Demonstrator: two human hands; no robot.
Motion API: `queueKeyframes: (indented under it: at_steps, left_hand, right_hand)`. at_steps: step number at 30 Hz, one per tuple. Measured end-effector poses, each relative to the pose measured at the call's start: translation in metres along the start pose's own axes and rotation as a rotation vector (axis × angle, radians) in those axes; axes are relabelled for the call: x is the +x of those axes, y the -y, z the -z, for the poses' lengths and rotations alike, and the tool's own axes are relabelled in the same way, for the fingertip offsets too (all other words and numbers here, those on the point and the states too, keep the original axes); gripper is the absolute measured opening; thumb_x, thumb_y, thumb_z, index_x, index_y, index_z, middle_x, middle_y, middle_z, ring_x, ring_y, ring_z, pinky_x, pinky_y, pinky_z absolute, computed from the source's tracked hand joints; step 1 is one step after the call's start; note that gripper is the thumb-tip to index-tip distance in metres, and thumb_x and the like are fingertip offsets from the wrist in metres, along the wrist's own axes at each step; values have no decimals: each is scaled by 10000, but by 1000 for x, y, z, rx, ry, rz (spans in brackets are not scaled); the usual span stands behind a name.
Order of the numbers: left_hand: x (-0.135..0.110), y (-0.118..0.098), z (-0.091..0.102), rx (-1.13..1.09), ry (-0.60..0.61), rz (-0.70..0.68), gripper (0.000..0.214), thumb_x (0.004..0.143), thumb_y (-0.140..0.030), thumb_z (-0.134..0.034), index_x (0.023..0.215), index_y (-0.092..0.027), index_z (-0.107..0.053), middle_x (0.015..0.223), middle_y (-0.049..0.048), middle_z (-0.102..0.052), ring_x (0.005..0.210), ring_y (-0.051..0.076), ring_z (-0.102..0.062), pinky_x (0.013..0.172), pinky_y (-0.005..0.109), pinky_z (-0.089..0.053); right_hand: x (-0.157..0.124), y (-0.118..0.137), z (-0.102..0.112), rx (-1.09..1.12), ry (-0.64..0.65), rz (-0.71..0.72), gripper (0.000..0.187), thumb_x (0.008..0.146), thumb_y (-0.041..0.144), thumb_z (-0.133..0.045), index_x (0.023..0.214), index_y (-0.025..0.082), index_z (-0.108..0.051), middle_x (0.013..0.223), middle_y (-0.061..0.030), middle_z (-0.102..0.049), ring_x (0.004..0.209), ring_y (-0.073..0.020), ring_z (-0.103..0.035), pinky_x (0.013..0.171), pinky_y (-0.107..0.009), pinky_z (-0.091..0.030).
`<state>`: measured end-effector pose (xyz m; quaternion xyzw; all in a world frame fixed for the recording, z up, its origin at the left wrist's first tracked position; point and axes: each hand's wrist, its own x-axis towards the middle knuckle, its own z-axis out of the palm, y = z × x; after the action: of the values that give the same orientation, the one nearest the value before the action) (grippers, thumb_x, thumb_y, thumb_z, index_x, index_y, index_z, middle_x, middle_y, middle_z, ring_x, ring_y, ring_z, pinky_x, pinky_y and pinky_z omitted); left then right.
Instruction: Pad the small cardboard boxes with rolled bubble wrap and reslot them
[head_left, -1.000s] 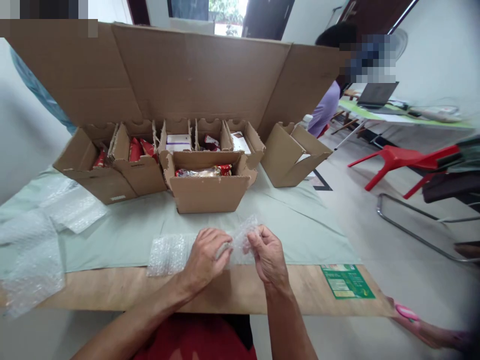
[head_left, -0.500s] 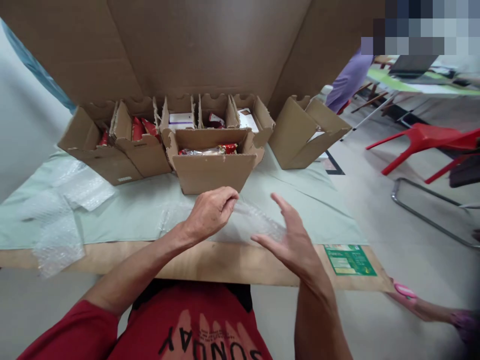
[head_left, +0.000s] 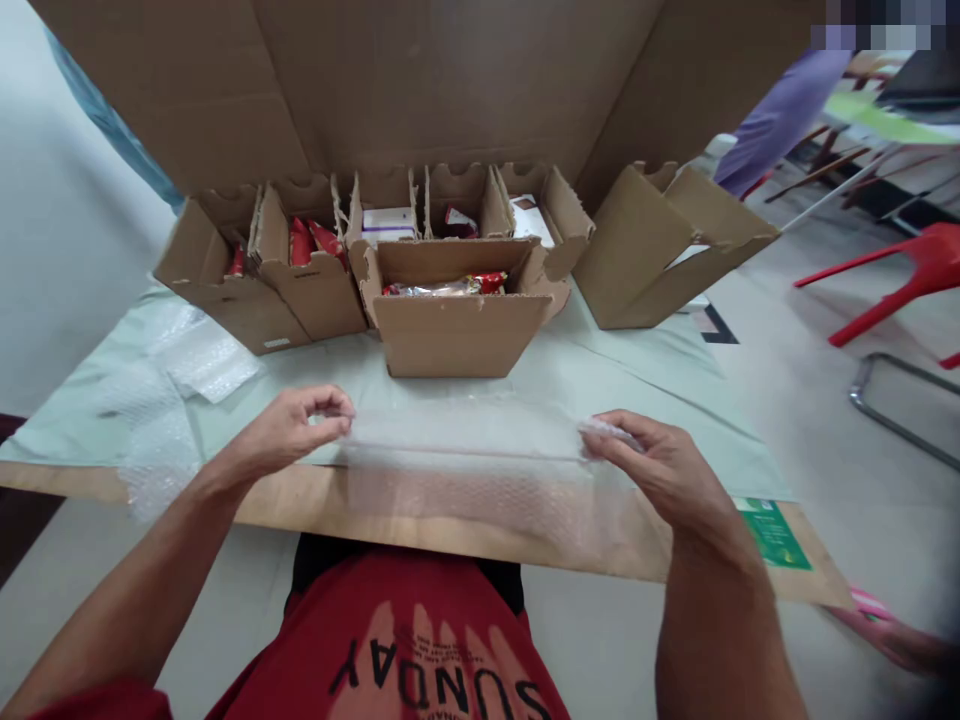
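A clear sheet of bubble wrap (head_left: pixel 472 480) stretches between my two hands, its lower part draping over the wooden front edge of the table. My left hand (head_left: pixel 300 425) pinches the sheet's left end between thumb and fingers. At the other end, my right hand (head_left: pixel 652 455) is closed on a gathered corner of it. Just beyond the sheet stands an open cardboard box (head_left: pixel 461 335) holding shiny red and clear packets (head_left: pixel 450 286). More bubble wrap (head_left: pixel 161 420) lies on the cloth to the left of my left hand.
Behind the front box is a row of open cardboard boxes (head_left: pixel 315 290) with packets inside, before a tall cardboard panel (head_left: pixel 457 90). A slanted carton (head_left: pixel 637 250) stands right. A green printed card (head_left: pixel 776 535) lies near the table edge. Beyond are a red stool (head_left: pixel 900 270) and another person's foot (head_left: pixel 874 620).
My hands have moved apart, the left one leftward. My right hand, open before, has closed on the bubble wrap, which is now spread out wide. The view has shifted a little left.
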<state>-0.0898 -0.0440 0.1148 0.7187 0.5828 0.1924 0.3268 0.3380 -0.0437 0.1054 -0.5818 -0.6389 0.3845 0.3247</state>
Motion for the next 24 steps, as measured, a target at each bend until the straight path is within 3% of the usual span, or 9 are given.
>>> queueKeyframes:
  at_steps: [3, 5, 8, 10, 11, 14, 17, 20, 24]
  left_hand:
    - [14, 11, -6, 38, -5, 62, 186, 823, -336, -574, 889, -192, -672, 836, 18, -710, 800, 187, -663, 728, 292, -513]
    - [23, 21, -16, 139, -72, 92, 279, 814, -316, -581, 1029, -169, -682, 920, 61, -722, 868, 233, -681, 791, 355, -542]
    - [20, 29, -34, 348, -397, 18, 498, 860, -326, -607, 1318, -132, -582, 1225, 173, -667, 1134, 336, -635, 974, 499, -511]
    - [10, 23, -52, 443, -571, -128, 539, 922, -325, -587, 1422, -147, -496, 1401, 203, -565, 1305, 358, -539, 1081, 540, -442]
    - [4, 17, -63, 469, -578, -219, 533, 947, -314, -572, 1448, -162, -468, 1452, 200, -527, 1363, 352, -495, 1114, 535, -418]
    - [-9, -2, -108, 527, -337, -488, 525, 978, -294, -546, 1480, -187, -437, 1561, 181, -443, 1481, 328, -373, 1184, 503, -347]
    - [-12, 0, -142, 621, -67, -563, 567, 1004, -423, -503, 1509, -177, -422, 1592, 168, -438, 1504, 322, -356, 1225, 512, -262]
    - [-20, 33, -136, 692, -19, -469, 602, 1017, -508, -438, 1525, -184, -416, 1616, 155, -416, 1511, 326, -352, 1226, 528, -238]
    - [-55, 75, -88, 760, -287, -218, 530, 1024, -430, -384, 1395, -89, -549, 1490, 251, -527, 1428, 410, -441, 1124, 575, -367]
  right_hand:
    - [24, -18, -15, -114, 4, -67, 366, 803, 543, -669, 869, 186, -711, 784, -47, -715, 745, -216, -657, 714, -342, -516]
    - [30, -34, -22, -288, -119, -82, 396, 777, 516, -681, 978, 176, -711, 950, -105, -748, 898, -281, -688, 821, -428, -536]
    - [15, -49, -29, -541, -393, 20, 444, 817, 474, -670, 1147, 177, -688, 1232, -174, -706, 1159, -360, -636, 985, -553, -483]
    - [-2, -45, -41, -582, -456, 155, 397, 895, 440, -614, 1202, 194, -669, 1272, -161, -696, 1202, -345, -622, 1029, -554, -464]
    - [-8, -39, -53, -577, -426, 223, 371, 929, 414, -582, 1222, 200, -661, 1273, -152, -699, 1202, -328, -626, 1041, -537, -464]
    - [-11, -18, -104, -595, -171, 359, 386, 975, 327, -517, 1325, 202, -619, 1415, -147, -625, 1293, -304, -577, 1074, -498, -453]
    - [2, -15, -142, -704, 74, 386, 473, 984, 314, -509, 1446, 220, -544, 1562, -122, -499, 1444, -305, -436, 1110, -487, -418]
    - [-2, -44, -123, -830, 45, 292, 482, 998, 355, -493, 1452, 201, -544, 1565, -138, -495, 1455, -323, -419, 1128, -514, -384]
    - [-38, -94, -48, -989, -335, -1, 429, 1019, 375, -392, 1242, 139, -673, 1367, -207, -646, 1313, -375, -545, 1041, -565, -431]
